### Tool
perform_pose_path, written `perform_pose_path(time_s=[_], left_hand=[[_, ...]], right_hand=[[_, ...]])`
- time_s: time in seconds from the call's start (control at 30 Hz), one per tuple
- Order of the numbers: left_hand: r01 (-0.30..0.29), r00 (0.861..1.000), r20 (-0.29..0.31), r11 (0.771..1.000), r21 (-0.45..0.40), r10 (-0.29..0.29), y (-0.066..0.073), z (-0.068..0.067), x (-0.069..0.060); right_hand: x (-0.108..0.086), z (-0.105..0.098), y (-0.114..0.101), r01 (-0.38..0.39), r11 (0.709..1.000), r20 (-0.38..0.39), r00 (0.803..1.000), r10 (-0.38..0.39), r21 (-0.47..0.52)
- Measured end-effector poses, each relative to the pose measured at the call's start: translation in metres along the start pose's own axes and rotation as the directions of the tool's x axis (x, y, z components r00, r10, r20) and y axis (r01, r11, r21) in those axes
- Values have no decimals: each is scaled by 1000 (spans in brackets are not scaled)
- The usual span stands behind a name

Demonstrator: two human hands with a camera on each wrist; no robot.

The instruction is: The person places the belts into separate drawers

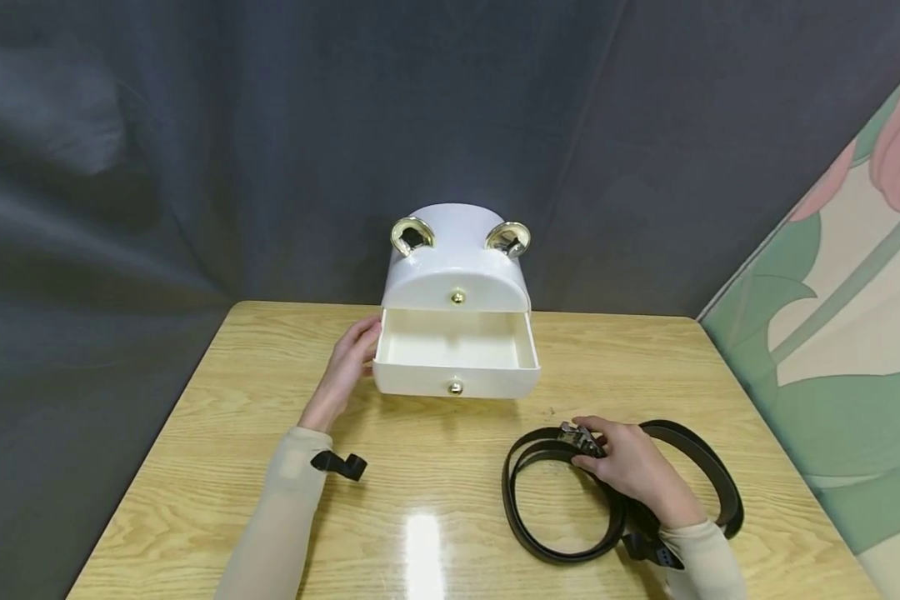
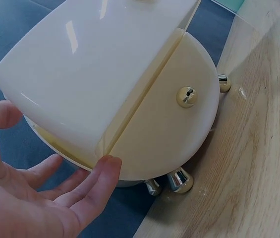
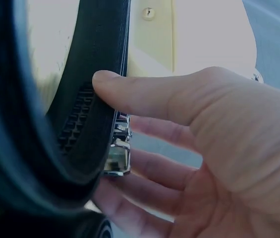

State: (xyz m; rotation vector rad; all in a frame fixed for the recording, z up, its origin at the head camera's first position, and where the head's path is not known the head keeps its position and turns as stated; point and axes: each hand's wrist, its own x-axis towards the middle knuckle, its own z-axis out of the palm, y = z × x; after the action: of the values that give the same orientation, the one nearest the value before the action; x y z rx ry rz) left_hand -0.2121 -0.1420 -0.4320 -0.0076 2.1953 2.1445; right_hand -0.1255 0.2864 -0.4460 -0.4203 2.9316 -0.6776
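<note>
Coiled black belt (image 1: 613,525), probably springy and light, lies near right; my right hand (image 1: 633,467) pinches it by its silver metal buckle (image 1: 576,436), where I'd grip. Farther left, my left hand (image 1: 345,362), fingers relaxed, touches the white domed drawer box (image 1: 457,260).

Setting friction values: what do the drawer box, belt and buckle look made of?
Drawer box: likely glossy white plastic, given sharp reflections and smooth curves. Belt: low-sheen black, leather or synthetic, can't tell which; ridged strip looks moulded. Buckle: probably polished metal, silvery with bright glints.
</note>
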Motion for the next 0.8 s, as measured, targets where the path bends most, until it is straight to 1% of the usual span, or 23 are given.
perform_pose_path(time_s=[0.13, 0.37, 0.53, 0.8], left_hand=[[0, 1000, 8, 1000, 1, 0, 1, -1, -1], [4, 1000, 13, 1000, 10, -4, 2, -1, 0], [6, 1000, 14, 1000, 13, -6, 1, -1, 0], [11, 1000, 20, 1000, 8, -11, 2, -1, -1]], right_hand=[[0, 2, 0, 24, 999, -21, 999, -24, -24], [1, 6, 6, 79, 997, -59, 995, -78, 7], [1, 9, 11, 112, 994, -76, 991, -112, 4], [1, 9, 12, 150, 988, -46, 988, -148, 43]])
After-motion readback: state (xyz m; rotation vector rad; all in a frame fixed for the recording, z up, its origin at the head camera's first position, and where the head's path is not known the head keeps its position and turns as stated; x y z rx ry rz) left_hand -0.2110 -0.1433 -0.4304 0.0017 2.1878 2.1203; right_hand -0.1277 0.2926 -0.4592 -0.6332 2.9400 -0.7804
